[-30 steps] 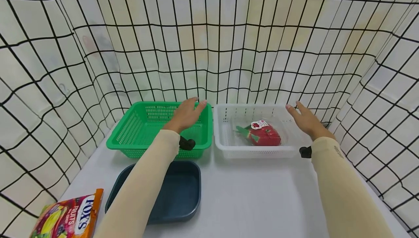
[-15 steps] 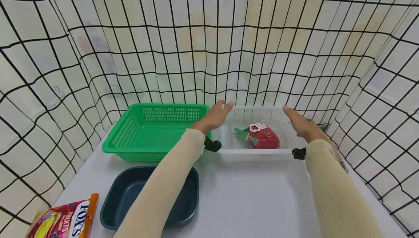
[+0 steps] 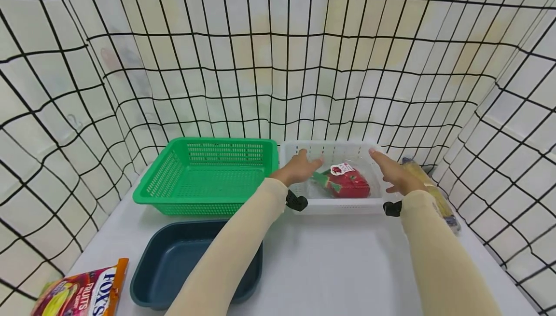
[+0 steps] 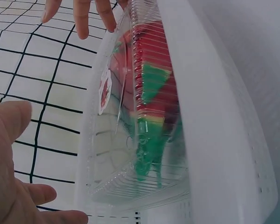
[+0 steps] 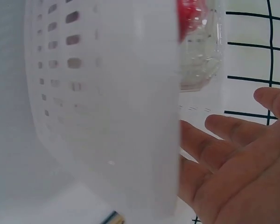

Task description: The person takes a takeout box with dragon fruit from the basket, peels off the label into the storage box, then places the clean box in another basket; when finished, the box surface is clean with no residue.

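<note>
In the head view, both arms, covered by smooth cream sleeves [image 3: 236, 241], are stretched from the lower edge toward right of centre. The left hand [image 3: 298, 169] is held with fingers spread at the left side of a white perforated plastic basket [image 3: 339, 205]; the right hand [image 3: 396, 175] is held loosely extended at its right. Nothing is gripped by either. Between them, a clear ridged plastic box with red-and-green contents [image 3: 351, 184] is contained in the basket. A green latticed plastic basket [image 3: 195, 208] is seen left of centre.
</note>
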The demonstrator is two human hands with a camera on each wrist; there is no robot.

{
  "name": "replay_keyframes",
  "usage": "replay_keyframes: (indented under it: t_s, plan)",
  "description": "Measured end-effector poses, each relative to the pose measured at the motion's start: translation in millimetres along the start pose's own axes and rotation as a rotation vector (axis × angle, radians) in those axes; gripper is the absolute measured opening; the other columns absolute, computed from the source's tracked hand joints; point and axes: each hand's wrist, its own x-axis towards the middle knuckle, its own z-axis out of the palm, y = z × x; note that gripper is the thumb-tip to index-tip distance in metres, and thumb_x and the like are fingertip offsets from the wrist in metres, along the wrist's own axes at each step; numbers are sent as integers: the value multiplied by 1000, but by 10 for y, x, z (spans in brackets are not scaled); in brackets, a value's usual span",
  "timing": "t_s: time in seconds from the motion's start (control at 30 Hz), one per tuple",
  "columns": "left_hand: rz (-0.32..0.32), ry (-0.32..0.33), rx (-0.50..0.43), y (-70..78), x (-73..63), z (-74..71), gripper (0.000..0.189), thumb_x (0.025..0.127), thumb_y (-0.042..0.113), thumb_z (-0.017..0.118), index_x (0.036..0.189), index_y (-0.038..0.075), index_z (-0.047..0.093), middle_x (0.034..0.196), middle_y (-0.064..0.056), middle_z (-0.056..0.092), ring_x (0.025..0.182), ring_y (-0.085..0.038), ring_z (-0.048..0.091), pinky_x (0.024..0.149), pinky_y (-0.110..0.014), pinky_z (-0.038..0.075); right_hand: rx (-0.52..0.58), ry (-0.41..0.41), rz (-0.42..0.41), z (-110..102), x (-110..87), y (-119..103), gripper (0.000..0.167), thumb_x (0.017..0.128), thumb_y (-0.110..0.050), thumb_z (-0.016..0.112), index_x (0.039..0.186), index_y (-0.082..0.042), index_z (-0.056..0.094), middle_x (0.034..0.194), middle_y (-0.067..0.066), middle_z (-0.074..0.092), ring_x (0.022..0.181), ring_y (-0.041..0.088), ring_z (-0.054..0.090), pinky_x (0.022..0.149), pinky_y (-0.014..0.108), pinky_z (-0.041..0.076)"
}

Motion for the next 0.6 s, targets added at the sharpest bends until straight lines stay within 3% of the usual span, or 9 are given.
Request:
replay_keyframes:
  t_s: [0.2, 0.33, 0.5, 0.6]
  plan:
    - [-7, -3, 25, -20, 17, 84, 89, 105, 53, 52, 166, 1, 11, 168, -25, 26, 156, -39, 27, 121, -58, 31, 24, -33, 66, 92, 12, 32, 101, 99, -80, 28, 168, -15, -7, 168, 31, 9, 146, 63, 22, 104, 71, 44]
    - [-17, -8, -11, -35, 29, 170, 91, 104, 47, 59, 165, 1, 10, 168, -24, 26, 153, -38, 31, 119, -56, 36, 9, -35, 90, 146, 30, 69, 101, 99, -79, 31, 167, -16, -10, 170, 29, 4, 147, 61, 23, 107, 71, 41]
    - [-42, -28, -14, -53, 72, 234, 102, 98, 48, 68, 165, 1, 8, 166, -24, 29, 142, -39, 46, 101, -55, 53, -24, -42, 76, 154, 80, 117, 101, 100, -78, 31, 167, -14, -10, 171, 28, 0, 147, 60, 27, 110, 73, 36]
    - [-51, -37, -8, -71, 85, 251, 107, 95, 47, 73, 166, 3, 5, 167, -23, 28, 139, -39, 49, 93, -54, 57, -44, -48, 71, 155, 89, 121, 103, 99, -79, 34, 167, -14, -9, 171, 29, -1, 146, 60, 29, 109, 73, 37]
